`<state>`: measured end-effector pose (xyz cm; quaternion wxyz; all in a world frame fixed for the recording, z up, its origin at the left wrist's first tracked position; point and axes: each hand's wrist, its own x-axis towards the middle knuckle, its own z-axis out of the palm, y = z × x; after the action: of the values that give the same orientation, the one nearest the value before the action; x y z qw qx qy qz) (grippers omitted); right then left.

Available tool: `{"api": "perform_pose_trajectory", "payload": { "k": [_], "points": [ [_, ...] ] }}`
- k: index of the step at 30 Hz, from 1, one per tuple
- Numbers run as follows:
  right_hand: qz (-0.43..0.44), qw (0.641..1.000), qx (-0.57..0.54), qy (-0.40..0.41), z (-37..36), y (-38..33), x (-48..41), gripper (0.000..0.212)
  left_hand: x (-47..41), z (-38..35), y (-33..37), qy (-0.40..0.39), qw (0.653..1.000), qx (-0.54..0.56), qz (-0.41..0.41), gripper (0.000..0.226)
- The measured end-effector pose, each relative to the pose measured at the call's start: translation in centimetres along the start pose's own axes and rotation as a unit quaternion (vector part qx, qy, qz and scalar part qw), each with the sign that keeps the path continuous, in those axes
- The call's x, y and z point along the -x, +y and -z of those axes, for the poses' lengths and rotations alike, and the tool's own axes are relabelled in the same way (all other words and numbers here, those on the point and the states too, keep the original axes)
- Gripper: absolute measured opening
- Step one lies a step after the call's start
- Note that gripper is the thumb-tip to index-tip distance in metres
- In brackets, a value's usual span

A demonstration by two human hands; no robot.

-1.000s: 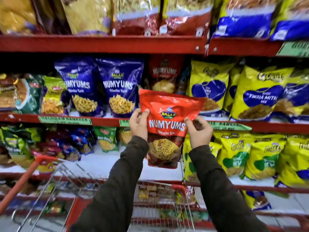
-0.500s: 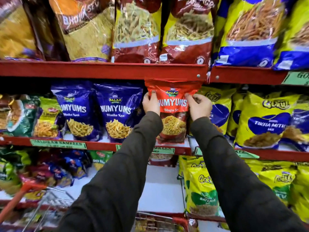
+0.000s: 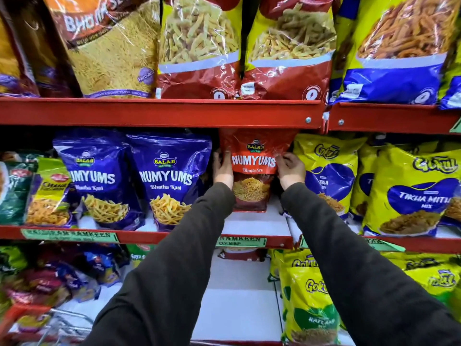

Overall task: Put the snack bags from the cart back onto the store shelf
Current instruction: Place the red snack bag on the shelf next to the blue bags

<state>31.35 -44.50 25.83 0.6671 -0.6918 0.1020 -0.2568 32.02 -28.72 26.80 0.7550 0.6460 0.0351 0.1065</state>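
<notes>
A red Numyums Bhujia Sev snack bag (image 3: 253, 168) stands upright on the middle red shelf (image 3: 252, 227), in the gap between the blue Numyums bags and the yellow Gokul bags. My left hand (image 3: 222, 168) grips its left edge and my right hand (image 3: 290, 169) grips its right edge. The bag's top reaches just under the upper shelf's front rail (image 3: 159, 112). Its bottom appears to rest on the white shelf board. Only a corner of the red cart (image 3: 27, 318) shows at the bottom left.
Two blue Numyums bags (image 3: 169, 181) stand left of the red one, and yellow Gokul bags (image 3: 329, 171) crowd its right. Large bags (image 3: 199, 46) fill the top shelf. The lower shelf (image 3: 239, 295) has a bare white stretch between mixed packets and yellow bags.
Both hands lifted the red bag from above the cart and pushed it back into the shelf gap. My view has risen and moved closer, so the cart has nearly left the frame.
</notes>
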Motion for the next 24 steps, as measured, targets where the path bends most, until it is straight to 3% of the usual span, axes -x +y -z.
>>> {"api": "perform_pose_trajectory", "payload": {
  "k": [8,12,17,24],
  "points": [
    [-0.141,0.983,-0.018,-0.112,-0.4,3.7,4.4,0.095,1.4,0.5,-4.4,-0.061,0.983,0.075,0.158,0.082],
    [-0.145,0.985,-0.009,-0.097,-0.3,3.7,5.6,0.092,2.1,1.7,-5.4,-0.068,0.985,0.067,0.141,0.084],
    [-0.142,0.985,0.023,-0.094,1.0,3.6,7.5,0.09,4.4,3.2,-5.8,-0.038,0.996,0.008,0.079,0.069],
    [-0.092,0.989,-0.039,-0.107,2.3,4.2,10.4,0.057,8.4,4.3,-5.9,-0.052,0.998,-0.001,0.044,0.063]
  ]
}}
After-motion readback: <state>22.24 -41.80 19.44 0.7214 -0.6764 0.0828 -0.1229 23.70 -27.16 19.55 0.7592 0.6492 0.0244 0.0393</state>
